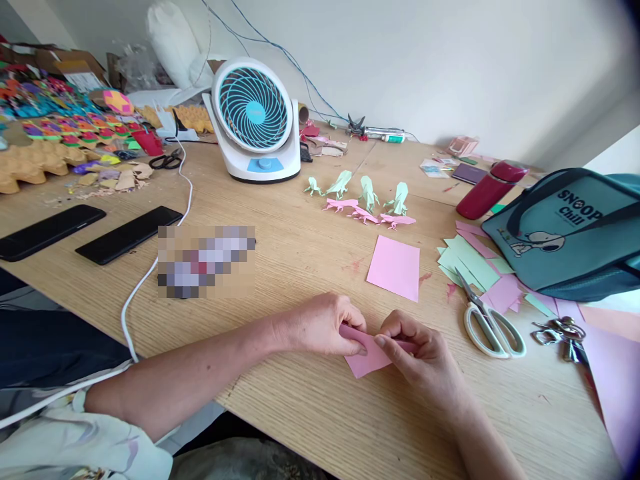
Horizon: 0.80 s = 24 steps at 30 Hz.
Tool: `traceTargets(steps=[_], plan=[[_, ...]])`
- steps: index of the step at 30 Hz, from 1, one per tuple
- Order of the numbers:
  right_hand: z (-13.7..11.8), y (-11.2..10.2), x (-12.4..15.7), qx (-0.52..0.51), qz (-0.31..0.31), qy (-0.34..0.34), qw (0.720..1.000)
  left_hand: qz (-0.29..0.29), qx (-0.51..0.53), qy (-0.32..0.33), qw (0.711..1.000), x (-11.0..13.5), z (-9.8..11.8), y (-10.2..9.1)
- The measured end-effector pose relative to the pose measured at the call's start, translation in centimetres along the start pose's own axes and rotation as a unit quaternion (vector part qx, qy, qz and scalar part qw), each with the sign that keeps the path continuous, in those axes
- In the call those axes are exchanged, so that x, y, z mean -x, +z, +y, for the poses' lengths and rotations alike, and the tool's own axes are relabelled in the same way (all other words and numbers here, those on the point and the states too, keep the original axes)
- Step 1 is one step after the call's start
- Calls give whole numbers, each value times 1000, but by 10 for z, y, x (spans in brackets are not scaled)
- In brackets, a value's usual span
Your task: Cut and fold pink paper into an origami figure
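A folded sheet of pink paper (pixel 367 360) is held between both hands, low above the front of the table. My left hand (pixel 327 325) pinches its left end, with the thumb on the near side. On the right end, my right hand (pixel 417 350) grips the upper edge between thumb and fingers. A flat pink sheet (pixel 394 267) lies just beyond the hands. Farther back stand several folded green paper figures (pixel 367 192) with pink paper figures (pixel 364 214) in front of them.
White-handled scissors (pixel 493 327) and keys (pixel 563 333) lie to the right, near loose green and pink paper (pixel 470 262). A teal bag (pixel 575 233) and red bottle (pixel 493 190) stand behind. At left are a fan (pixel 256 120), two black phones (pixel 131 233) and a white cable (pixel 131 300).
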State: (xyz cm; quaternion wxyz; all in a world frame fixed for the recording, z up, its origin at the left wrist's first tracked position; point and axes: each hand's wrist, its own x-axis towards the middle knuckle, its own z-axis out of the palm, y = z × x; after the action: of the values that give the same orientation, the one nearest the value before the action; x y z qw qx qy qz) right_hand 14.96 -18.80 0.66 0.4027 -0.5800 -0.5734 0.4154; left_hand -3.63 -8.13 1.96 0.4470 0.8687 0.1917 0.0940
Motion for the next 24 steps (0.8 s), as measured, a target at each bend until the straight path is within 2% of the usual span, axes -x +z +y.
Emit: traceTargets(steps=[9, 15, 20, 24], plan=[[-3, 1, -1, 22, 0, -10, 1000, -18, -125, 67, 990, -1, 1, -1], [-4, 0, -1, 66, 6, -29, 997, -19, -124, 47, 991, 0, 0, -1], [-3, -3, 0, 112, 32, -37, 992, 15, -127, 24, 992, 0, -1, -1], [0, -3, -1, 174, 55, -43, 982, 81, -175, 44, 980, -3, 0, -2]])
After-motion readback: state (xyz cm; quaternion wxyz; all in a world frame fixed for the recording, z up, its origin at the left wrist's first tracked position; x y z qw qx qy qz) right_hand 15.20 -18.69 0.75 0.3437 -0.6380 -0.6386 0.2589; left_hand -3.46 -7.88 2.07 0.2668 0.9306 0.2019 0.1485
